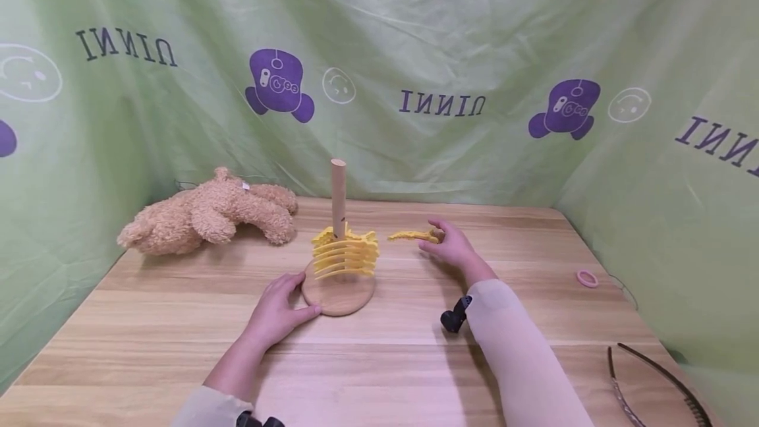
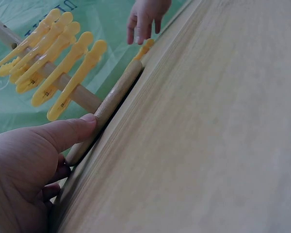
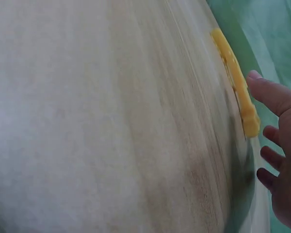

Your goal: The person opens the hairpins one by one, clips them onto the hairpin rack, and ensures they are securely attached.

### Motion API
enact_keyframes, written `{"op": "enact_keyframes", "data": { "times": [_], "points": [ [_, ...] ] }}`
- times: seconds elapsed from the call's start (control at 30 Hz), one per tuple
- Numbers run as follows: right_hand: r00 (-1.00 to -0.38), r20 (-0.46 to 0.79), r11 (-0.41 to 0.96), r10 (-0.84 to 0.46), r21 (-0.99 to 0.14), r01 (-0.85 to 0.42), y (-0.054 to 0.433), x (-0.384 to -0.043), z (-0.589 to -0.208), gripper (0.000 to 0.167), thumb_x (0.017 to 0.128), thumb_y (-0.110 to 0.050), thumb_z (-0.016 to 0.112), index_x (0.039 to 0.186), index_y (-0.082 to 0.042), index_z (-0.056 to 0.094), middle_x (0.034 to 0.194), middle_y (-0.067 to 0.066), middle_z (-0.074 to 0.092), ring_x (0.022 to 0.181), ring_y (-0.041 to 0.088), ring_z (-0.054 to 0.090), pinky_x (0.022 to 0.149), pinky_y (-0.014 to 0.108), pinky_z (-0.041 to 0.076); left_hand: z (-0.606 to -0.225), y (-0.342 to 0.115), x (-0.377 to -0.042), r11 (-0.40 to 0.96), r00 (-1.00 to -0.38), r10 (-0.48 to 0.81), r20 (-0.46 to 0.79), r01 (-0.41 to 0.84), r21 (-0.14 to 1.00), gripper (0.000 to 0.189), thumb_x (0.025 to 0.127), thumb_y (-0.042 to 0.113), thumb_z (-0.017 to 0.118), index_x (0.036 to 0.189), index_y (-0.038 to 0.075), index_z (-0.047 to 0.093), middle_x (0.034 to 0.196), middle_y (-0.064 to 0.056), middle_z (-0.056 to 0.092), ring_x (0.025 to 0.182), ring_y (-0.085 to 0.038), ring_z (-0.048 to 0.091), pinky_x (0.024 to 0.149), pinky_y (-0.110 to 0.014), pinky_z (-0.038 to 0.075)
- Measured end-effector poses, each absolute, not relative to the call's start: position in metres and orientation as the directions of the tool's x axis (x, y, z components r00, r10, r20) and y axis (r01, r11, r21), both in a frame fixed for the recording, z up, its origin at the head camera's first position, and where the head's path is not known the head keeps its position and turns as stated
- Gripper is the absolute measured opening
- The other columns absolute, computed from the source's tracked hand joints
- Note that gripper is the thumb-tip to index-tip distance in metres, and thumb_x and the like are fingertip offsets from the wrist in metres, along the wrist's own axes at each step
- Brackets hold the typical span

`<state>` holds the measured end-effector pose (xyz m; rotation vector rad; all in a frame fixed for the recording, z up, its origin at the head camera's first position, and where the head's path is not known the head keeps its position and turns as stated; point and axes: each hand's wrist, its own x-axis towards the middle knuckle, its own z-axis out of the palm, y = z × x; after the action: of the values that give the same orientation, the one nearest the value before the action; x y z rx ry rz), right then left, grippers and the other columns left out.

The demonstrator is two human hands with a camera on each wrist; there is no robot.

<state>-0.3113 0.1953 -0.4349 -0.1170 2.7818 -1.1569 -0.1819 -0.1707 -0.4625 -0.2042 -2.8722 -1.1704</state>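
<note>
A round wooden base [image 1: 337, 302] carries an upright wooden post [image 1: 338, 193]. Several yellow plastic pieces [image 1: 346, 259], narrow with knobbed ends, are stacked around the post. My left hand [image 1: 277, 312] grips the base at its left edge, thumb near the front and fingers farther back. Another yellow piece [image 3: 236, 80] lies flat on the table to the right of the stand. Beside it, my right hand [image 1: 452, 244] is spread, its thumb close to the piece and the other fingers apart; whether the thumb touches it I cannot tell.
A brown teddy bear [image 1: 219, 213] lies at the back left of the wooden table [image 1: 391, 374]. Toward the right edge are a small pink ring [image 1: 587, 279] and a dark headband [image 1: 664, 374]. Green printed cloth [image 1: 379, 38] encloses the back and sides.
</note>
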Motion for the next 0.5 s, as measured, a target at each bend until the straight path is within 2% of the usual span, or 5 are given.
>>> {"op": "enact_keyframes", "data": {
  "times": [0.27, 0.5],
  "points": [
    [-0.984, -0.124, 0.747, -0.130, -0.665, -0.014, 0.2022, -0.3170, -0.4396, 0.075, 0.092, -0.034, 0.067, 0.154, -0.013, 0.029, 0.157, 0.021, 0.032, 0.147, 0.040, 0.026, 0.122, 0.055, 0.020, -0.4608, -0.1687, -0.1799, 0.707, -0.990, 0.106, 0.092, 0.141, 0.693, 0.080, 0.078, 0.036, 0.080, 0.140, -0.005, 0.048, 0.142, -0.027, 0.050, 0.138, -0.048, 0.036, 0.116, -0.061, 0.027],
    [-0.985, -0.115, 0.781, -0.129, -0.624, -0.029, 0.2021, -0.3181, -0.4434, 0.066, 0.094, -0.029, 0.066, 0.150, -0.010, 0.038, 0.155, 0.019, 0.038, 0.145, 0.040, 0.031, 0.121, 0.054, 0.025, -0.4614, -0.1699, -0.1800, 0.707, -0.991, 0.108, 0.085, 0.136, 0.693, 0.081, 0.079, 0.037, 0.079, 0.140, -0.005, 0.047, 0.144, -0.027, 0.049, 0.139, -0.048, 0.034, 0.117, -0.061, 0.026]
  ]
}}
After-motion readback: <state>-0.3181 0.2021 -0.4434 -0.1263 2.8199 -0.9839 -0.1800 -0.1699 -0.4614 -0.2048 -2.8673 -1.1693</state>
